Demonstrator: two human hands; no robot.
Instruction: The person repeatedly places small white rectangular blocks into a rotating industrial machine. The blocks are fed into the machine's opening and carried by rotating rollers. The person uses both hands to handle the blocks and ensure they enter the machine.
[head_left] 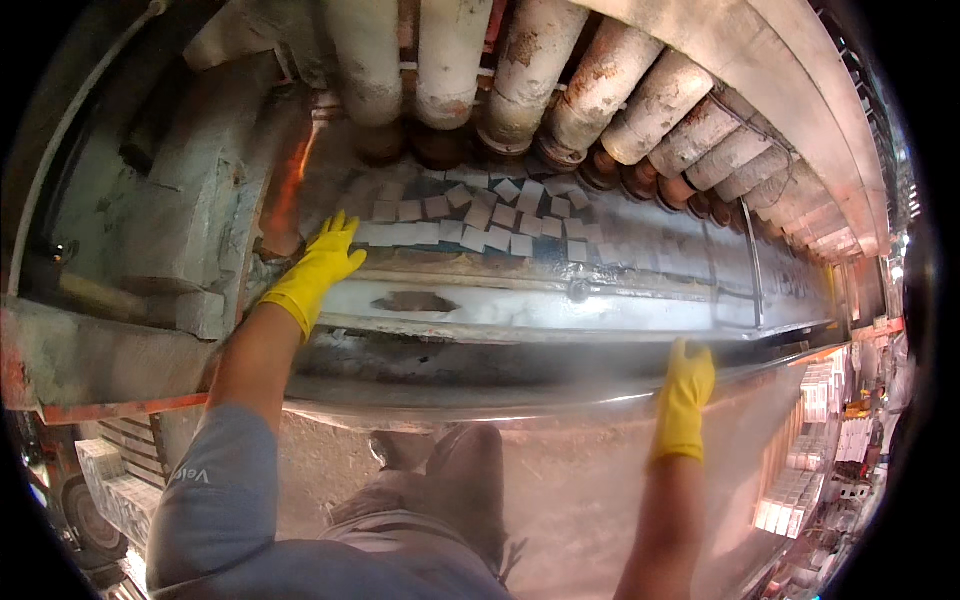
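Note:
My left hand (325, 262), in a yellow rubber glove, reaches over the left end of the machine bed with its fingers spread. Its fingertips are beside the leftmost of several small pale square tiles (410, 210), which lie scattered at odd angles on a wet dark surface. My right hand (686, 395), gloved the same way, is over the metal front rail (560, 405). Its fingers are curled closed, and whatever may be in them is hidden.
A row of thick, worn grey cylinders (525, 75) stands behind the tiles. A wet pale ledge (520, 303) runs along the bed's front, and a thin upright rod (752, 265) rises at the right. Stacked pale blocks (795, 490) stand at the lower right.

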